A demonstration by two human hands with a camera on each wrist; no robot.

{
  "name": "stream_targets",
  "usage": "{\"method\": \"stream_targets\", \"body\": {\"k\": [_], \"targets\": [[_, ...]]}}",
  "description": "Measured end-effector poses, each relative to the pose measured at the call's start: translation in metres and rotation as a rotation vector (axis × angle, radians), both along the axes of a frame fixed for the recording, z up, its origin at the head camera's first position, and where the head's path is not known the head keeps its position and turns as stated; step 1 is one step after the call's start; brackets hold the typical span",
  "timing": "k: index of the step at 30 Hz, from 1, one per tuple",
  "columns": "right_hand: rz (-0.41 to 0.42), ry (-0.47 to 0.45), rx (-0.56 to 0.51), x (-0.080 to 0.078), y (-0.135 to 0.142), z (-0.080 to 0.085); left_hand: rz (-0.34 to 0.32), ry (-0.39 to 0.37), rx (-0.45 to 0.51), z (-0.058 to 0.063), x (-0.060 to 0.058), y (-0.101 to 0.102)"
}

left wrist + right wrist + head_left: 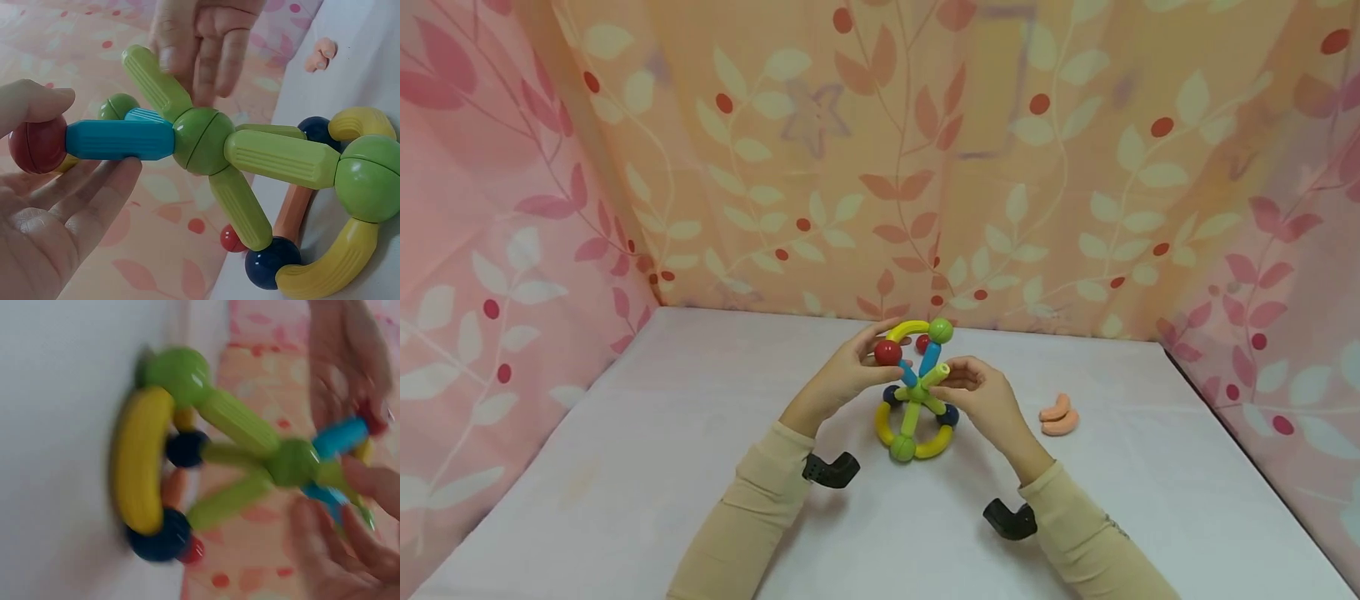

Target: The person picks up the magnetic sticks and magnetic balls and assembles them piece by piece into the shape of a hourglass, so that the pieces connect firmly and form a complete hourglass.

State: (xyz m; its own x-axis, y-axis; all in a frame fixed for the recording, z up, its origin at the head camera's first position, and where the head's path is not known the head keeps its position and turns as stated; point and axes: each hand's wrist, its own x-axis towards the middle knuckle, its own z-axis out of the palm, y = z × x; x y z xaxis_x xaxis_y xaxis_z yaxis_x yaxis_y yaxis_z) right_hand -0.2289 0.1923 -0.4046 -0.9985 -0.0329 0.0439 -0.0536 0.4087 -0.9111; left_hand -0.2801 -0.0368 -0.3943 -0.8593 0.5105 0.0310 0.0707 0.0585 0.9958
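A magnetic stick-and-ball figure [913, 417] stands upright on the table. Its round base joins yellow curved sticks [337, 265], dark blue balls [159, 534] and a green ball [902, 447]. Light green sticks [281, 158] rise to a central green ball [203, 141], from which blue sticks [120, 139] branch. My left hand [853, 360] holds the red ball [39, 145] at the upper left, its thumb on it and fingers beneath. Beside a light green stick with a free end [156, 84], my right hand [985, 396] has loosely bent fingers; contact is unclear.
Two orange curved sticks [1059, 417] lie on the white table [625, 467] to the right. Behind the figure sits another red ball [922, 343] with an orange stick [292, 212] near it. Floral cloth [760, 167] hangs at the back and sides.
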Motion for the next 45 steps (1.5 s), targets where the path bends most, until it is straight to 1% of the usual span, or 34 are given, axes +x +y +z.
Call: {"method": "stream_targets", "body": {"k": [2,4,7,10,12,15,17,19,22,26,29,33,35,37,40,42,45], "targets": [[0.016,-0.044,0.017,-0.007,0.012,0.002,-0.009,-0.001,-0.005,0.0,0.0,0.0],[0.005,-0.088,0.036,-0.02,0.024,0.002,-0.014,-0.008,-0.018,-0.001,0.0,0.0],[-0.047,-0.126,0.078,-0.046,0.033,-0.003,-0.018,-0.004,-0.022,-0.001,0.0,0.0],[-0.044,-0.172,0.141,-0.073,0.034,-0.01,-0.026,-0.002,-0.015,-0.002,-0.001,-0.001],[-0.022,-0.162,0.184,-0.089,0.034,-0.015,-0.031,0.002,-0.008,-0.002,-0.001,-0.002],[0.014,-0.133,0.211,-0.109,0.033,-0.022,-0.035,0.015,0.001,-0.001,-0.001,-0.003],[0.053,-0.116,0.215,-0.12,0.032,-0.027,-0.033,0.022,0.01,-0.001,-0.001,-0.004],[0.086,-0.129,0.207,-0.128,0.031,-0.031,-0.029,0.018,0.016,0.0,0.0,-0.004],[0.135,-0.149,0.224,-0.136,0.033,-0.035,-0.031,0.007,0.028,0.0,0.002,-0.004],[0.151,-0.194,0.271,-0.143,0.036,-0.036,-0.03,0.008,0.029,0.0,0.002,-0.002],[0.16,-0.214,0.301,-0.147,0.035,-0.033,-0.019,0.007,0.024,-0.001,0.001,-0.002],[0.219,-0.171,0.325,-0.151,0.03,-0.028,-0.001,0.001,0.02,-0.002,0.001,-0.002],[0.247,-0.151,0.371,-0.153,0.027,-0.028,-0.002,0.002,0.023,-0.002,0.001,-0.002],[0.266,-0.156,0.417,-0.154,0.024,-0.028,-0.007,0.001,0.031,-0.003,0.002,-0.002],[0.274,-0.163,0.488,-0.156,0.021,-0.03,-0.017,-0.001,0.041,-0.002,0.002,-0.001],[0.272,-0.153,0.496,-0.157,0.019,-0.032,-0.017,0.004,0.042,-0.001,0.002,-0.001],[0.235,-0.118,0.501,-0.157,0.018,-0.035,-0.014,0.014,0.042,0.0,0.001,-0.001]]}}
